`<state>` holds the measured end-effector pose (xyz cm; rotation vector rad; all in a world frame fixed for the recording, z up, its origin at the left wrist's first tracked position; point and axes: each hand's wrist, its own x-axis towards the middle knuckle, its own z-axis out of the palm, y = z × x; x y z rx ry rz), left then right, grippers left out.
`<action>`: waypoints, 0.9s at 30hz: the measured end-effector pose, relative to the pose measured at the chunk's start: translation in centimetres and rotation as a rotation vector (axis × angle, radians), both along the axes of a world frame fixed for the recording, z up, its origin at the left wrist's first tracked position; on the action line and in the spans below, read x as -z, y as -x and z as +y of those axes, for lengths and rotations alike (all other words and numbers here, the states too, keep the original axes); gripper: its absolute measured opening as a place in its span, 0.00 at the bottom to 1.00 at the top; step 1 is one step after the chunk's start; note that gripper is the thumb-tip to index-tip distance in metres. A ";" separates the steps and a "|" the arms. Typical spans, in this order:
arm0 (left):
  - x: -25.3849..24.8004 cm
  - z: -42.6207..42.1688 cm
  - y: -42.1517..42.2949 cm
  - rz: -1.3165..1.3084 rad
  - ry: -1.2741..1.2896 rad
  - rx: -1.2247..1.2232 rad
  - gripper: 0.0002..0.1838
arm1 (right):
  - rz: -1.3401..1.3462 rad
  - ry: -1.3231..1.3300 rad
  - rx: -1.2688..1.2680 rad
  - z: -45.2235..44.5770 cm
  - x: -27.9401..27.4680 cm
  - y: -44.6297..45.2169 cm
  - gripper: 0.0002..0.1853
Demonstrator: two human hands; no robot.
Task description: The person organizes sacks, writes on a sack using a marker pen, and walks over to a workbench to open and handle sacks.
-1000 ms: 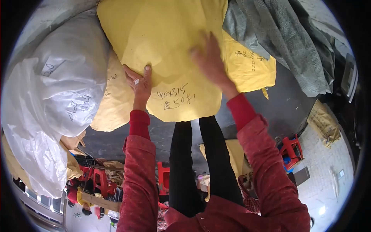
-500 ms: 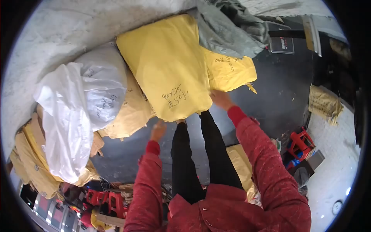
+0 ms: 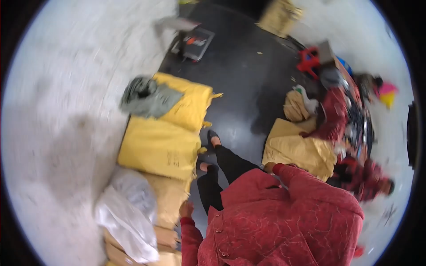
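Observation:
My left hand [image 3: 187, 209] hangs beside a tan paper sack [image 3: 166, 199], its fingers loosely apart and nothing visible in them. My right hand [image 3: 269, 167] is low at my side, near the edge of a yellow sack [image 3: 297, 146] on the right; its fingers are blurred and partly hidden. A full yellow sack [image 3: 155, 148] with handwriting lies against the wall, away from both hands. Beyond it lies another yellow sack [image 3: 191, 99] with a crumpled grey-green bag [image 3: 151, 99] on top. White plastic bags [image 3: 128, 213] rest on the tan sacks at lower left.
A person in a red jacket [image 3: 333, 115] reaches to the right-hand yellow sack. Another person in plaid [image 3: 370, 179] is farther right. A red stool [image 3: 308, 62] and a dark flat scale-like device [image 3: 198, 43] stand on the dark floor [image 3: 239, 84].
Both hands have come away from the large yellow sack, which now lies beside the other sacks along the wall. My view has turned right, showing people and a yellow sack there.

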<state>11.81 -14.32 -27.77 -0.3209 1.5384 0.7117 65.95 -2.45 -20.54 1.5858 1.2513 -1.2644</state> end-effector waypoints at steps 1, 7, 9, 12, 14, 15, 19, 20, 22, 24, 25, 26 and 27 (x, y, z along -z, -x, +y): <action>-1.1 0.6 0.9 0.056 0.015 0.036 0.16 | 0.077 -0.026 -0.181 -2.6 2.9 -0.9 0.18; 4.6 7.8 6.2 -0.105 -0.406 0.676 0.19 | 0.044 -0.333 0.252 -7.4 4.7 0.1 0.19; 3.1 11.3 5.1 -0.263 -0.264 0.573 0.18 | 0.025 -0.397 0.371 -7.4 4.6 -0.2 0.18; -1.4 17.4 1.5 -0.176 -0.278 0.660 0.18 | 0.020 -0.326 0.407 -7.4 2.7 -1.9 0.18; -1.4 21.3 -0.9 -0.193 -0.482 0.853 0.18 | 0.026 -0.311 0.487 -7.1 0.1 -3.0 0.17; -1.5 22.9 -2.3 -0.223 -0.529 0.886 0.18 | 0.033 -0.302 0.522 -7.0 -0.5 -4.1 0.17; -2.0 28.1 -9.6 -0.457 -0.439 0.761 0.18 | 0.036 -0.286 0.678 -6.7 1.0 -9.1 0.16; -2.0 29.2 -11.3 -0.511 -0.458 0.787 0.19 | 0.031 -0.291 0.788 -6.3 -0.2 -10.6 0.15; -2.9 30.7 -15.9 -0.389 -0.411 0.907 0.21 | 0.080 -0.296 0.925 -5.5 -0.8 -14.4 0.15; -4.4 31.3 -21.1 -0.234 -0.318 1.046 0.23 | 0.192 -0.295 0.967 -5.0 0.2 -18.1 0.15; -5.3 31.8 -23.9 -0.171 -0.274 1.140 0.24 | 0.206 -0.378 1.070 -4.8 0.4 -19.7 0.14; -6.2 32.4 -26.6 -0.105 -0.248 1.272 0.26 | 0.219 -0.461 1.176 -4.9 0.8 -21.0 0.14; -7.1 34.0 -28.8 0.079 -0.548 1.803 0.26 | 0.230 -0.543 1.283 -4.7 1.0 -22.2 0.14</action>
